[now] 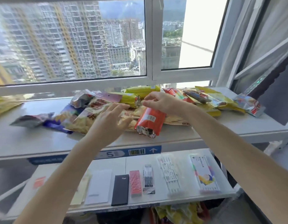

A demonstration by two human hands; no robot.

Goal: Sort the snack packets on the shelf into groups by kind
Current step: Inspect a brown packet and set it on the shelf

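Shelf: a white upper shelf [204,133] runs under the window, with the snack packets strewn along it; its left end runs out of frame.
Left hand: the left hand [112,120] hangs over the middle heap, fingers spread and loosely curved, gripping nothing that I can see; its palm hides part of the pale packet beneath.
Right hand: the right hand [157,101] sits above the red packet, thumb and forefinger drawn close together; whether they pinch anything I cannot tell, the fingertips are blurred.
Red packet: a red packet [150,121] lies tilted on the heap, its printed end toward the shelf edge and a barcode on top; its upper end is covered by the right hand.
Pale chip bags: cream chip bags [85,120] with red lettering lie left of it, overlapping; the lettering is too smeared to read.
Purple packets: purple and silver packets [48,122] trail off to the left, soft with blur.
Yellow-green packets: 2 yellow-green packets [142,91] lie at the back against the window frame.
Right-hand group: red, yellow and foil packets [220,101] overlap at the right end; where one stops and the next starts is hard to tell.
Far left: a yellow packet [4,104] is cut off by the frame.
Lower shelf: stationery boxes [120,189] lie in a row on the lower shelf [217,195]; more packets [180,214] below are mostly hidden.
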